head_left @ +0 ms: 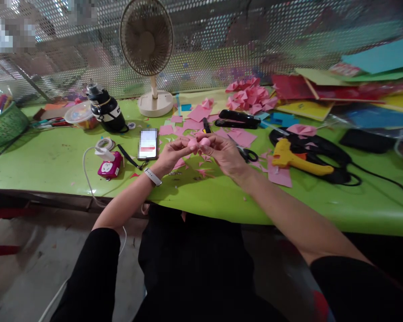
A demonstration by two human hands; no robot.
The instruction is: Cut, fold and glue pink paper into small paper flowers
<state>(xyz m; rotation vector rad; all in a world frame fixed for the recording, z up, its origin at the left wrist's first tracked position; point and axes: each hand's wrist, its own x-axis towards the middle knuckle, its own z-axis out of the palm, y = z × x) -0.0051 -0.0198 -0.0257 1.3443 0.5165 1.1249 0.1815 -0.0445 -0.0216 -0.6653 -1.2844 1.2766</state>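
While your forearms stretch in over the green table (53,172), both hands come together near the middle, and there's the pink paper piece (204,141), caught right between them! Your left hand (174,152) has it pinched from the left side, your right hand (226,154) grasps it from the right, thumb tip pressed close against the paper. So it's a two-handed hold, all fingertips, with the piece sitting out at the ends of your fingers, clear of both palms, bulging into two rounded parts from grip to grip. Whether that's one sheet or two, I can't tell; your fingers cover the rest. Around and beyond the hold, pink scraps (167,129) litter the surface, and just beside your right hand lie the black scissors (251,155), partly hidden. Look farther back: a black stapler (237,120), and behind it a fine heap of folded pink pieces (251,96)! Off to your right, the yellow glue gun (300,161) rests partly over a pink sheet (282,177). Over on the left, the phone (148,144) glows just beside your left hand, a white wristband (153,176) circles that wrist, and the magenta adapter (109,168) sits farther out, with the fan (146,40) standing at the back.
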